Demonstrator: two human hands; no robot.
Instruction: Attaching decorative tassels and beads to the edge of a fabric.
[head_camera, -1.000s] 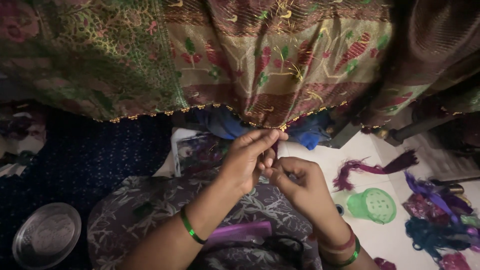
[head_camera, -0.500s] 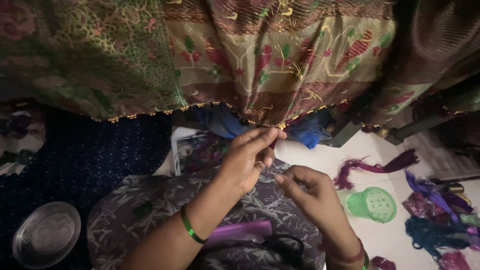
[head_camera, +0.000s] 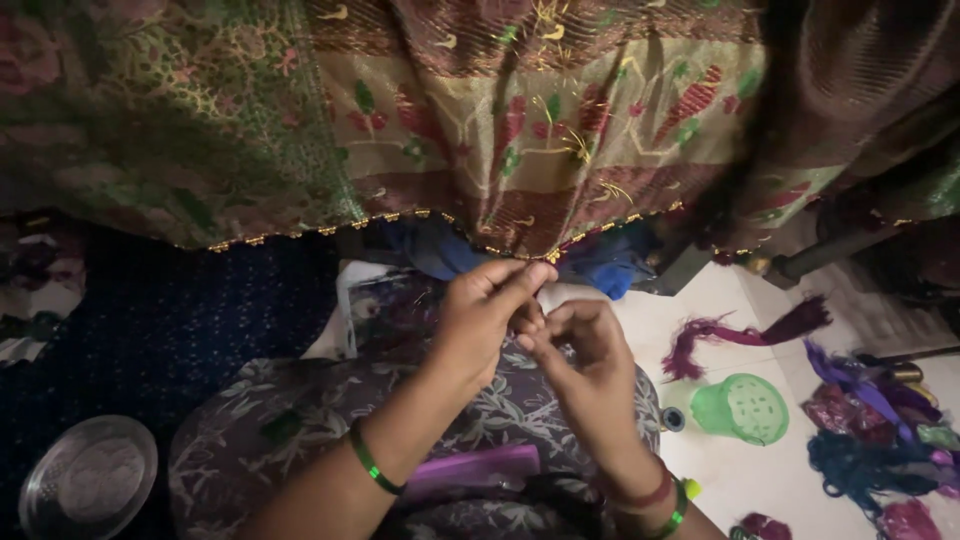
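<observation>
A patterned cloth (head_camera: 520, 130) in green, gold and maroon hangs across the top, its lower hem trimmed with small gold beads. My left hand (head_camera: 485, 315) pinches that beaded hem between thumb and fingers at the middle. Just below and to the right, my right hand (head_camera: 580, 350) has its fingers curled together against the left hand's fingertips, on something too small to make out. Green bangles ring both wrists.
A round steel plate (head_camera: 88, 478) lies at the bottom left on a dark blue mat (head_camera: 200, 320). On the white floor to the right sit a green perforated cup (head_camera: 742, 408), a maroon thread bundle (head_camera: 740, 332) and heaps of coloured threads (head_camera: 880, 430). A purple comb (head_camera: 470, 470) rests on my lap.
My right hand dipped a little to the right, then rose back against my left fingertips. My left hand kept its pinch on the hem.
</observation>
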